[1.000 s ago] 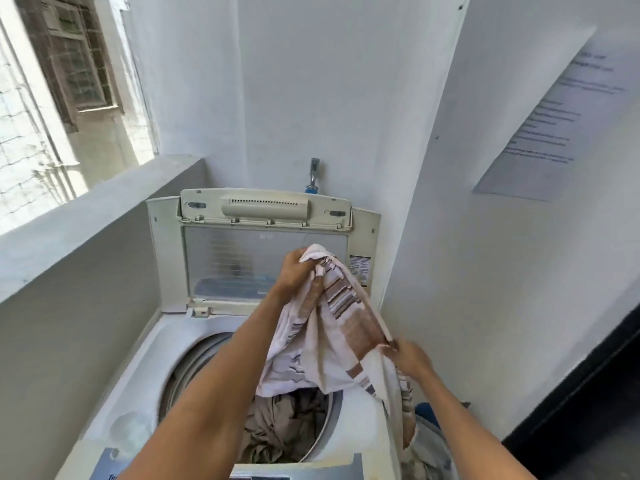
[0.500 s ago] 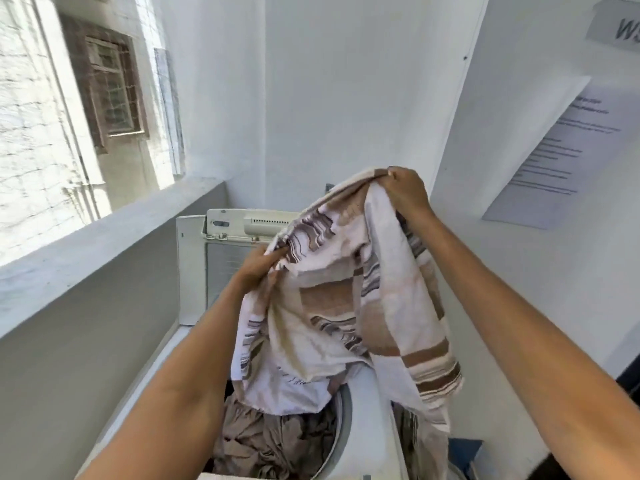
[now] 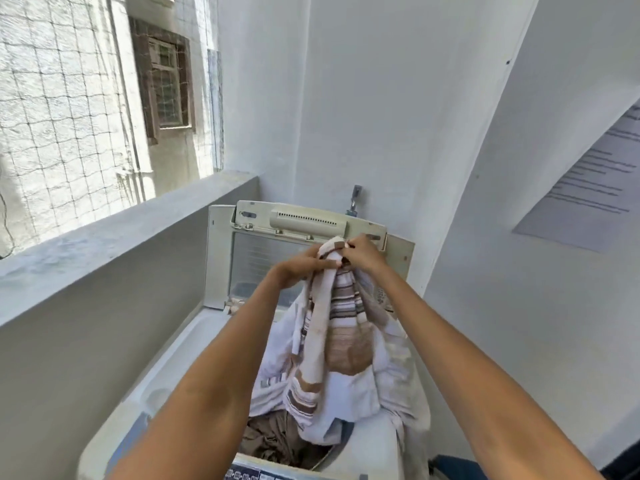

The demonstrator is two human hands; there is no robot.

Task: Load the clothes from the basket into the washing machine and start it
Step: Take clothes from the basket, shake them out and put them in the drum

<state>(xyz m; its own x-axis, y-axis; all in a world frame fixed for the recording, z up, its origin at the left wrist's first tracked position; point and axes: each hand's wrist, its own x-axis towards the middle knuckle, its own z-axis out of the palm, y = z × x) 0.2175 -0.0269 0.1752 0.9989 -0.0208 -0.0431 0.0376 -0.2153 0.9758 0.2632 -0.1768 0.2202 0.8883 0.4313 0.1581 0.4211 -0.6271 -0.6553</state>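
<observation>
A white cloth with brown stripes hangs over the open drum of a white top-loading washing machine. My left hand and my right hand meet at the cloth's top edge and both grip it, just in front of the raised lid. The cloth's lower part drapes into the drum and over the machine's right rim. Brown clothes lie inside the drum beneath it. The control panel shows at the bottom edge. The basket is hidden apart from a blue bit at lower right.
A grey concrete ledge runs close along the machine's left side, with netting over the opening above. White walls stand behind and to the right. A tap sticks out behind the lid. A printed sheet hangs on the right wall.
My right hand has come down and left from its high position to join the left hand at the cloth's top. The cloth, spread wide before, now hangs bunched and lower over the drum.
</observation>
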